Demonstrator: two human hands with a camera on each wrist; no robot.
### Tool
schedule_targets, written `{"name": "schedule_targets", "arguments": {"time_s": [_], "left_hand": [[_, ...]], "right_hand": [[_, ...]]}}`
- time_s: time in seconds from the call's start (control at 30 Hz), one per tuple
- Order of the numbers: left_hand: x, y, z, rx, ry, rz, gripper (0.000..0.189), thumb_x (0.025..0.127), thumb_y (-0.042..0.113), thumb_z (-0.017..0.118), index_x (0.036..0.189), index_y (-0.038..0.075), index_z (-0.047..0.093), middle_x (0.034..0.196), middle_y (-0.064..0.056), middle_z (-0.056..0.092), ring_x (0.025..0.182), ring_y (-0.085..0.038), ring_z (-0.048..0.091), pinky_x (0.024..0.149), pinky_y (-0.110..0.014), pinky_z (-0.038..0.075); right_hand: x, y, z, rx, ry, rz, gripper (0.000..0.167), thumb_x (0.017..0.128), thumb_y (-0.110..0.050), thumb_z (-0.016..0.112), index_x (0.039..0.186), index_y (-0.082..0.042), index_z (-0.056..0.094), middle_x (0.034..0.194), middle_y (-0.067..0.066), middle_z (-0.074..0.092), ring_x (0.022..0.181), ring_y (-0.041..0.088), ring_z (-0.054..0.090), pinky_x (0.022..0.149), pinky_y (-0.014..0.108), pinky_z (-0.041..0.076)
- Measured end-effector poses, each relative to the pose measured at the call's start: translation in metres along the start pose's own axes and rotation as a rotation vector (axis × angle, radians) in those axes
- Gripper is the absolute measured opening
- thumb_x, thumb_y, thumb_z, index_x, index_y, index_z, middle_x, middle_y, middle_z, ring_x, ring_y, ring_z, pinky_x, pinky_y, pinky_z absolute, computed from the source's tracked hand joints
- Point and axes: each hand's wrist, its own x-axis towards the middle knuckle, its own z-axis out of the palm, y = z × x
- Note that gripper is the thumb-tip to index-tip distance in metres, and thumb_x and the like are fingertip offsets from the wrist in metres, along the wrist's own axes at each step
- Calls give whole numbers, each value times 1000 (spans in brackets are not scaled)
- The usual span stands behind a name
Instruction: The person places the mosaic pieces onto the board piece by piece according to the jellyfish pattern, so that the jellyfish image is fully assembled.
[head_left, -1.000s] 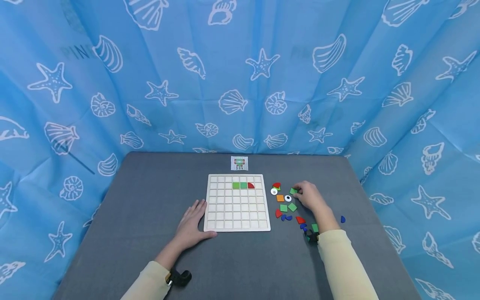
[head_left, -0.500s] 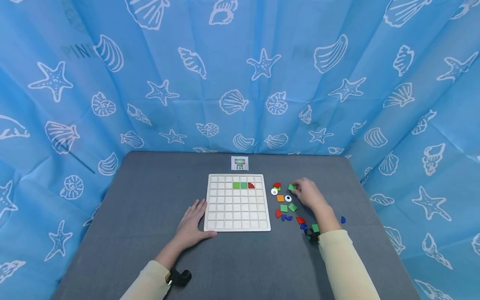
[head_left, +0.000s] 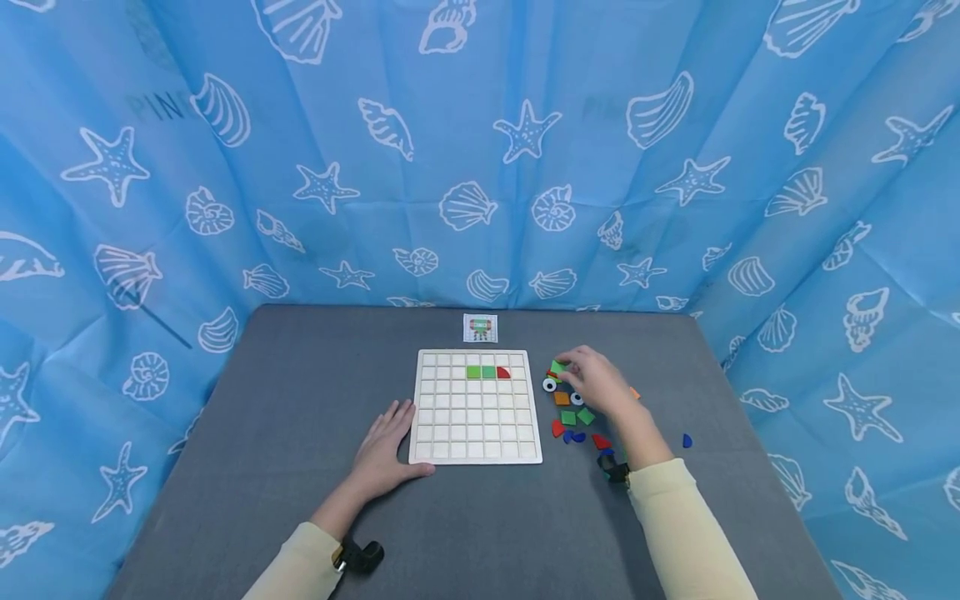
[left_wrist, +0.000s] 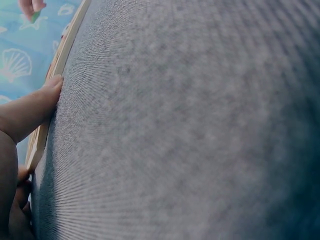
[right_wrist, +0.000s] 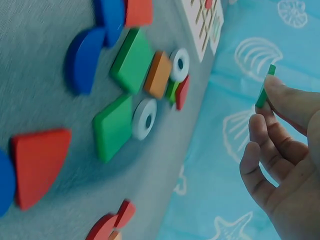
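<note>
My right hand (head_left: 597, 381) pinches a green square tile (right_wrist: 266, 87) between thumb and fingertips. In the right wrist view the tile is seen edge-on, raised above the table. The head view has it just right of the white grid board (head_left: 472, 426). My left hand (head_left: 382, 452) lies at the board's lower left corner, fingers spread along the left side and thumb (left_wrist: 40, 106) against the near edge. Set in the board's upper rows are a light green tile (head_left: 474, 372), a green tile (head_left: 489, 372) and a red quarter-circle (head_left: 503, 373).
Loose pieces lie right of the board: an orange square (head_left: 562, 399), white rings (right_wrist: 145, 119), green squares (right_wrist: 113, 127), red quarter-circles (right_wrist: 41, 165) and blue half-circles (right_wrist: 85, 61). A small picture card (head_left: 480, 328) lies beyond the board. A blue curtain (head_left: 480, 167) hangs behind the table.
My right hand has moved left toward the board with the green tile, lifting it over the loose pieces. The left hand has kept its place at the board's corner.
</note>
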Motion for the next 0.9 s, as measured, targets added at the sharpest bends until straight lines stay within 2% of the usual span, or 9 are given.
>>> {"name": "schedule_targets", "arguments": {"time_s": [0.27, 0.6, 0.9], "left_hand": [[0, 1, -1, -14, -12, 4, 118, 74, 70, 76, 162, 11, 23, 168, -9, 22, 157, -32, 10, 125, -55, 16], [-1, 2, -1, -26, -18, -1, 118, 74, 70, 76, 162, 11, 23, 168, -9, 21, 157, -31, 10, 125, -55, 15], [0, 2, -2, -1, -6, 12, 118, 74, 70, 75, 161, 9, 23, 168, -10, 22, 157, -33, 12, 125, -55, 16]], "right_hand": [[3, -26, 6, -27, 5, -40, 31, 97, -19, 70, 126, -9, 70, 123, 12, 64, 104, 28, 65, 87, 49, 56], [14, -41, 19, -21, 4, -93, 30, 96, -20, 70, 126, -11, 71, 122, 8, 65, 100, 24, 65, 86, 46, 57], [23, -54, 27, -53, -9, -130, 29, 96, -20, 70, 124, -13, 72, 120, 7, 66, 93, 19, 62, 77, 39, 55]]}}
